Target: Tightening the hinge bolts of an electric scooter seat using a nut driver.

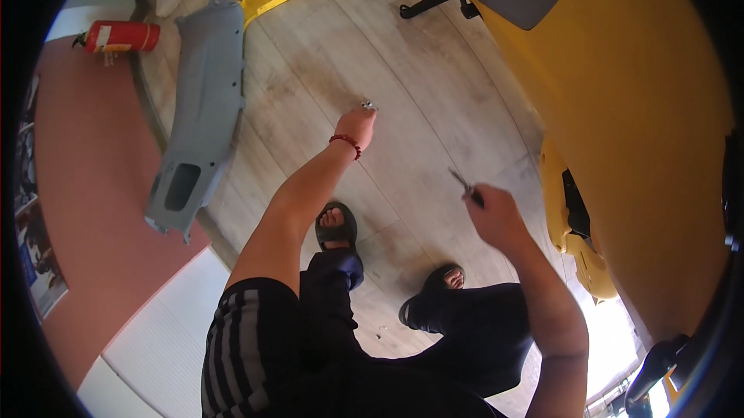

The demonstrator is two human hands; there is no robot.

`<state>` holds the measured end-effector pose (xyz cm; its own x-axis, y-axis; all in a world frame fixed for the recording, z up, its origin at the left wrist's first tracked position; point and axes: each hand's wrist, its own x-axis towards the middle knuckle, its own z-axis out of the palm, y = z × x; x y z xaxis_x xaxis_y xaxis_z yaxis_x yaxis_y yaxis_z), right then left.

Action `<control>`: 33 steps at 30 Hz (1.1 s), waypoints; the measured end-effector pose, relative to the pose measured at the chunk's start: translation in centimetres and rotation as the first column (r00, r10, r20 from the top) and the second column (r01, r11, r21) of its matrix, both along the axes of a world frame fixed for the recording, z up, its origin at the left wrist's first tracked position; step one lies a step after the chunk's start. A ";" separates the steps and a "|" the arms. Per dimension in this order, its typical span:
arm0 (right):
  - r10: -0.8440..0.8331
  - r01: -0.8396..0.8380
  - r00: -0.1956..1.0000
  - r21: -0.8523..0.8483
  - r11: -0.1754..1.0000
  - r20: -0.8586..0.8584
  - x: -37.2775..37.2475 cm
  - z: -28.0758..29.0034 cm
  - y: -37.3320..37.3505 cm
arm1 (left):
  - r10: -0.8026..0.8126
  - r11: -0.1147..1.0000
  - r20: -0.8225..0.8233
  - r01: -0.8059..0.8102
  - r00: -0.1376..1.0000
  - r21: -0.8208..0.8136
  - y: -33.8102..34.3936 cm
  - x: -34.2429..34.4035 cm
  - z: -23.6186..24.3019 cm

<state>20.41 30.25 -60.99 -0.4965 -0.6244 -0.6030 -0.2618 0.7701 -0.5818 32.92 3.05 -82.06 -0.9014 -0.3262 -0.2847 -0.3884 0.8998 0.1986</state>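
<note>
Small metal parts (368, 105) show at the knuckle end of the left hand (357, 125), just above the middle of the frame. They are silvery and shiny, bunched close together at the closed fingers; their exact number and shape are too small to tell. A slim tool (459, 177) sits in the right hand (494, 216), right of the middle. Its thin grey metal end tilts toward the upper left, and a dark part shows beside the fingers; its exact kind is unclear.
</note>
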 end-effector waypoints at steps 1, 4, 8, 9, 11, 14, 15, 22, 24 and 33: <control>-0.001 0.000 0.996 -0.008 1.000 -0.087 -0.6 -1.4 -0.8 | -0.004 1.000 -0.004 0.004 1.000 -0.001 -0.1 0.1 -0.2; -0.063 0.072 0.991 0.075 0.995 -0.115 -1.6 -2.8 -3.3 | -0.008 1.000 -0.096 0.010 0.995 0.019 0.1 1.0 -0.4; -0.039 0.045 0.994 0.057 0.997 -0.101 0.0 -2.9 -3.6 | 0.086 0.992 -0.033 -0.088 0.996 -0.086 -0.1 0.7 -0.6; -0.046 0.054 0.993 0.069 0.996 -0.111 0.3 -3.2 -2.9 | 0.066 0.994 -0.016 -0.068 0.998 -0.091 0.7 0.2 -0.9; -0.024 0.028 0.989 0.022 0.999 -0.144 0.8 -4.1 -2.5 | 0.097 0.989 -0.026 -0.100 0.995 -0.111 1.0 0.1 -2.1; 0.020 -0.013 0.991 0.054 0.998 -0.132 2.0 -3.2 -3.2 | 0.096 0.994 0.034 -0.094 0.995 -0.063 0.3 0.6 -1.9; 0.051 -0.040 0.991 0.089 0.995 -0.121 2.2 -3.0 -2.8 | 0.046 0.998 0.096 -0.050 0.994 0.032 0.9 0.6 -1.7; -0.027 0.036 0.996 0.110 0.993 -0.082 4.9 3.8 0.7 | 0.207 0.913 -0.136 -0.142 0.969 0.382 2.3 5.1 11.9; -0.011 0.024 0.998 0.209 0.978 -0.065 6.9 8.2 3.5 | 0.216 0.878 -0.102 -0.147 0.971 0.455 3.0 7.6 18.9; -0.443 0.489 0.872 0.383 0.784 -0.207 19.1 30.2 26.5 | 0.239 0.056 0.405 -0.429 0.882 0.901 15.9 13.9 52.6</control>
